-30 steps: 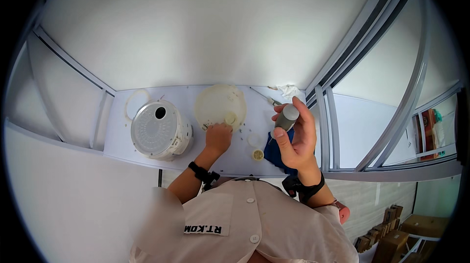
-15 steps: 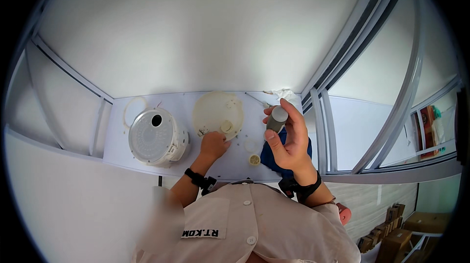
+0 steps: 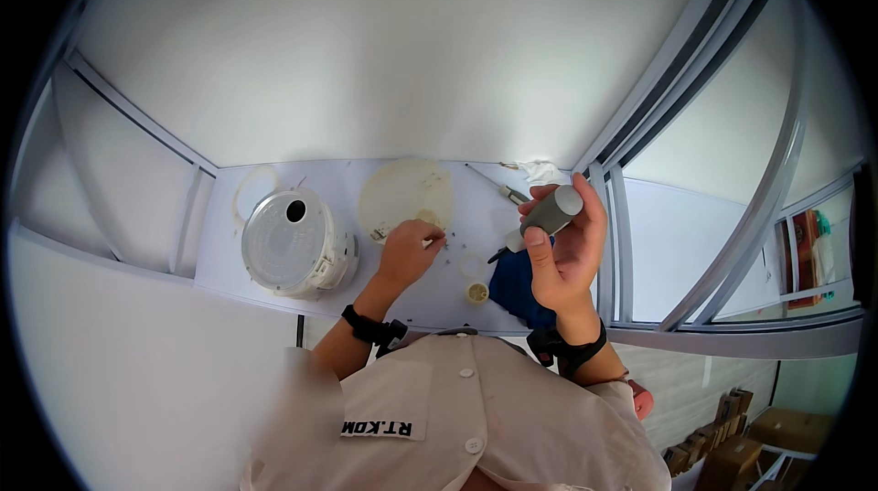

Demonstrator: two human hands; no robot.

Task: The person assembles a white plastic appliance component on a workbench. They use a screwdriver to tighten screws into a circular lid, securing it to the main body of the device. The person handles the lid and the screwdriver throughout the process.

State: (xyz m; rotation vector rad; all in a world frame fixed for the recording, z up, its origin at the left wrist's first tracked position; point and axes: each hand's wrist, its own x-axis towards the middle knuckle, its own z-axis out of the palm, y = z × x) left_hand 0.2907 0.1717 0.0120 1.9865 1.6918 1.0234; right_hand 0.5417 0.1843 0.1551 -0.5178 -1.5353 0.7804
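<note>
My right hand is wrapped round a grey cylindrical tool, held above the table. The tool lies tilted, with a paler neck and a narrow dark tip pointing down and left. My left hand is at the near edge of a round translucent cream disc, fingers bent and pinched together. Whatever they may hold is too small to make out. Part of a small cream piece shows on the disc behind these fingers. Several tiny dark bits are scattered right of the left hand.
A white round drum-like housing with a dark hole stands at left, a thin ring behind it. A screwdriver and crumpled white sheet lie at back right. A small yellowish cup sits left of blue cloth.
My right hand has shifted right and tipped the grey tool over, so its neck and dark tip now show. My left hand has moved slightly up and right, covering more of the small cream piece.
</note>
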